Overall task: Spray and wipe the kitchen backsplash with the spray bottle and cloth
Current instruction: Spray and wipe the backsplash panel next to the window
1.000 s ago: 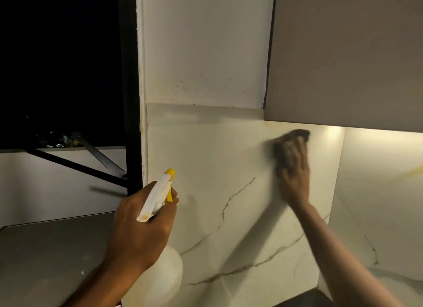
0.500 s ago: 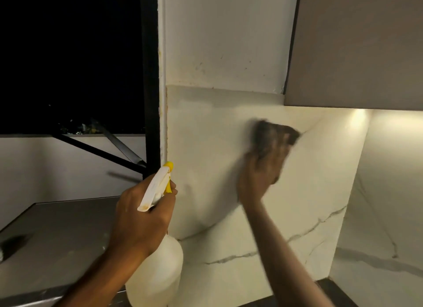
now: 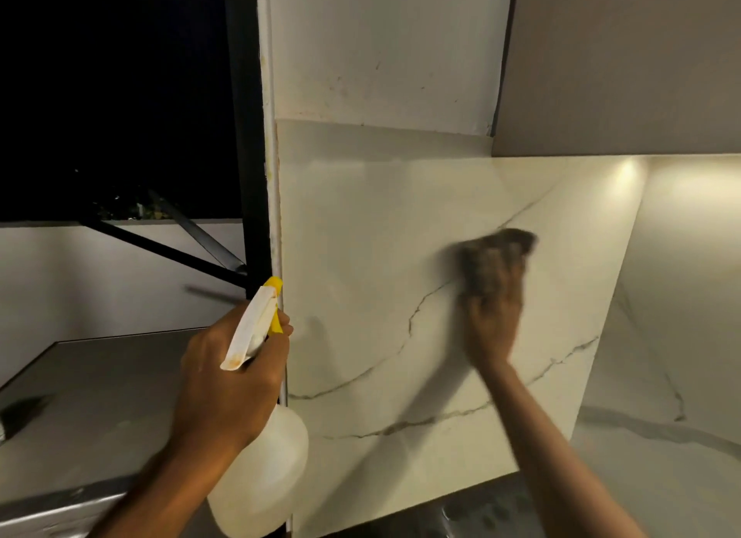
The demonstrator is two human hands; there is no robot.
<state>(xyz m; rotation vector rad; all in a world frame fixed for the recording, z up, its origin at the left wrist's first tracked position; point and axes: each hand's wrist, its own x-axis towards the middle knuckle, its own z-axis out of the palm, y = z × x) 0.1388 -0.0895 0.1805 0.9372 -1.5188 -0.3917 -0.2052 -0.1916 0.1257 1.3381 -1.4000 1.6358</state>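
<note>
Hands: two, left hand [image 3: 230, 377] and right hand [image 3: 495, 317], both bare. Spray bottle [image 3: 260, 473]: one, white with one yellow nozzle tip. Cloth [image 3: 495, 253]: one, dark, blurred. Marble backsplash panels [image 3: 381, 224]: two, meeting at the corner. Wall cabinet [image 3: 625, 64]: one. Under-cabinet light spot [image 3: 626, 172]: one. Dark window frame upright [image 3: 244, 136]: one.
</note>
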